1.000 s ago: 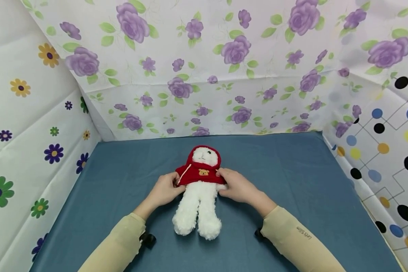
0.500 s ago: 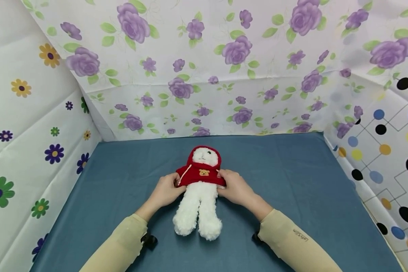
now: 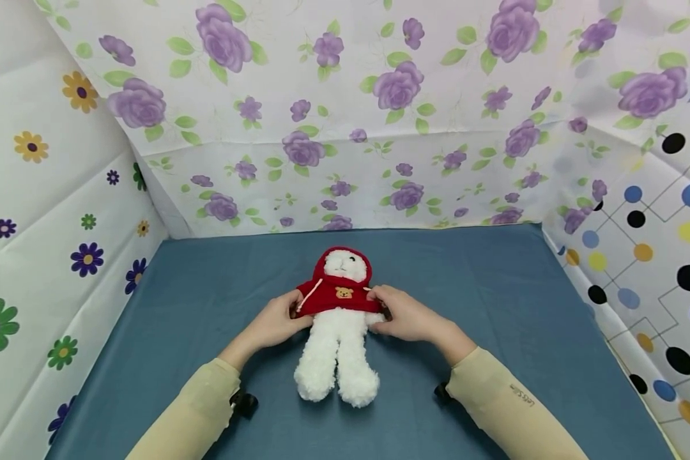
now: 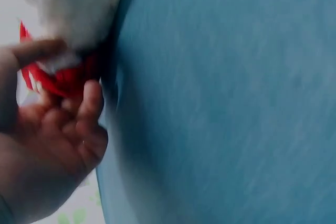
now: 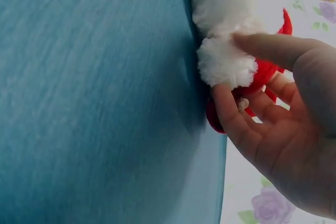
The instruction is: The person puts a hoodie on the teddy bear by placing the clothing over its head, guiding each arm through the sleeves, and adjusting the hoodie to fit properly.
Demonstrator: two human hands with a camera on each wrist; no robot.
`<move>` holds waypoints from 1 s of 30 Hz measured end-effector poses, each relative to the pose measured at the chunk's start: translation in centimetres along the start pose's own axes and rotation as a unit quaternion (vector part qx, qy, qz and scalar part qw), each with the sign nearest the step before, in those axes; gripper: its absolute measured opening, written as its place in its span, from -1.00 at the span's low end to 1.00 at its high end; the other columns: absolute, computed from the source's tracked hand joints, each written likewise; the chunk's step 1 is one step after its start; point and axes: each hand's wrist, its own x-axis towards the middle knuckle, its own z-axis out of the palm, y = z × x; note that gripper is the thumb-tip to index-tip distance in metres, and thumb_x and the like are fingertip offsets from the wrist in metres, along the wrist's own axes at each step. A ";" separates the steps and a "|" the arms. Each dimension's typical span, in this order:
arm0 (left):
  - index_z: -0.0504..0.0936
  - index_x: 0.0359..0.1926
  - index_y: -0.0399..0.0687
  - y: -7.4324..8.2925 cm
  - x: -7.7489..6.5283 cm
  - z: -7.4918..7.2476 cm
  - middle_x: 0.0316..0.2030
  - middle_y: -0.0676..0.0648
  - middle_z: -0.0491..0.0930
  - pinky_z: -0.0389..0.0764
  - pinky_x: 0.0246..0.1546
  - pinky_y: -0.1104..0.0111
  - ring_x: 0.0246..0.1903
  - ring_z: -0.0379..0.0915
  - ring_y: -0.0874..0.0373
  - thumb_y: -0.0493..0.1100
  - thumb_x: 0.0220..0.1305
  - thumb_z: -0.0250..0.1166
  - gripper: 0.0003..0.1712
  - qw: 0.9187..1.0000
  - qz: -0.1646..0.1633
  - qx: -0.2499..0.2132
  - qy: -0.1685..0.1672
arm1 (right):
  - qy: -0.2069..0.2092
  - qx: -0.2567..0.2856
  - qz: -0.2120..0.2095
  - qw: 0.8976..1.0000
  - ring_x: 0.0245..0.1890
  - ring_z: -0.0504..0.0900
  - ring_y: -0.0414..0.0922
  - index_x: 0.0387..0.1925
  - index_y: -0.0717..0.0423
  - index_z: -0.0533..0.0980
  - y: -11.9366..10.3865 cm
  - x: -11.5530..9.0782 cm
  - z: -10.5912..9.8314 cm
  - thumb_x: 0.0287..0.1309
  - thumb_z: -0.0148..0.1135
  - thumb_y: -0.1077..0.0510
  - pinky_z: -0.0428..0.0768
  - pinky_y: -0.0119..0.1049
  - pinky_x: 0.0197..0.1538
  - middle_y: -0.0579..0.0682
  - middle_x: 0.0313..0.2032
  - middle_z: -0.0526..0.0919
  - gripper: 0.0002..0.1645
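A white plush toy (image 3: 338, 345) in a red hoodie (image 3: 345, 299) lies on its back on the blue cloth, head away from me and legs toward me. My left hand (image 3: 276, 319) grips its side at the hoodie's hem, thumb near the white fur (image 4: 73, 3) and fingers curled by the red cloth in the left wrist view. On the opposite side, my right hand (image 3: 407, 314) holds the toy's short white arm (image 5: 226, 64) between thumb and fingers. A small bear patch (image 3: 344, 292) shows on the chest. Parts of both hands' fingertips are hidden.
Blue cloth (image 3: 494, 287) covers the table all around the toy. A purple-flowered sheet (image 3: 345, 115) hangs behind it, a daisy-print sheet (image 3: 29, 255) at the left and a dotted sheet (image 3: 661, 281) at the right.
Both hands have shifted slightly outward, the left to the left and the right to the right. The toy's legs sit a little farther right; the toy otherwise lies as before.
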 end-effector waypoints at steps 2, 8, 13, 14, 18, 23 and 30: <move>0.53 -0.17 -0.01 0.2 0.1 -0.4 -0.43 0.03 0.52 0.41 -0.38 0.28 -0.49 0.40 0.13 -0.05 0.43 0.39 -0.79 1.000 0.015 -0.009 -0.024 | -0.004 0.009 -0.002 1.000 -0.17 0.53 -0.16 0.15 0.02 0.51 0.2 0.1 0.1 0.45 0.41 0.04 0.59 -0.17 -0.09 -0.08 -0.06 0.57 -0.63; 0.73 0.25 -0.03 0.5 0.7 -1.2 -0.23 0.12 0.73 0.53 -0.16 0.18 -0.34 0.52 0.18 0.04 0.57 0.23 -0.58 0.996 0.037 0.024 -0.080 | -0.009 0.017 0.005 1.000 -0.12 0.52 -0.15 0.13 0.04 0.52 0.1 0.6 0.7 0.60 0.22 0.00 0.55 -0.14 -0.03 -0.09 -0.03 0.57 -0.73; 0.84 -0.21 -0.04 0.5 1.0 -1.5 -0.64 0.13 0.43 0.41 -0.35 0.27 -0.59 0.26 0.22 0.01 0.58 0.21 -0.65 0.995 0.041 0.034 -0.083 | 0.001 0.015 0.016 1.000 -0.03 0.55 -0.13 0.15 0.05 0.52 -0.2 0.9 0.9 0.60 0.22 0.05 0.57 -0.08 0.08 -0.04 0.07 0.59 -0.75; 0.79 -0.37 -0.01 0.5 1.0 -1.5 -0.69 0.12 0.33 0.36 -0.40 0.29 -0.63 0.18 0.23 -0.01 0.58 0.21 -0.62 0.996 0.043 0.025 -0.078 | 0.005 0.012 0.013 1.000 -0.01 0.55 -0.13 0.16 0.04 0.52 -0.2 0.9 0.9 0.59 0.23 0.06 0.57 -0.08 0.09 -0.04 0.08 0.59 -0.74; 0.47 -0.63 0.04 0.6 1.1 -1.0 -0.67 0.10 0.25 0.30 -0.44 0.31 -0.63 0.16 0.22 -0.06 0.54 0.23 -0.52 0.998 0.049 0.001 -0.042 | 0.024 -0.009 -0.012 1.000 0.11 0.58 -0.10 0.21 0.04 0.53 -0.1 0.7 0.8 0.54 0.30 0.13 0.59 -0.06 0.20 -0.01 0.15 0.59 -0.68; 0.53 -0.14 -0.12 0.8 0.7 -0.5 -0.24 -0.08 0.48 0.43 -0.26 0.23 -0.32 0.38 0.09 -0.03 0.54 0.27 -0.76 0.999 0.001 -0.034 0.023 | 0.063 -0.019 -0.025 0.997 0.12 0.60 -0.06 0.23 0.05 0.57 -0.4 0.6 1.1 0.49 0.35 0.17 0.62 -0.03 0.21 0.02 0.22 0.58 -0.64; 0.58 -0.15 -0.14 1.5 -0.2 0.0 -0.25 -0.12 0.55 0.44 -0.34 0.23 -0.38 0.42 0.04 -0.02 0.44 0.40 -0.72 0.986 -0.101 -0.102 0.090 | 0.143 -0.041 0.007 0.989 -0.34 0.48 -0.17 -0.14 -0.07 0.51 -1.3 1.4 2.2 0.43 0.35 0.20 0.51 -0.25 -0.27 -0.10 -0.27 0.51 -0.85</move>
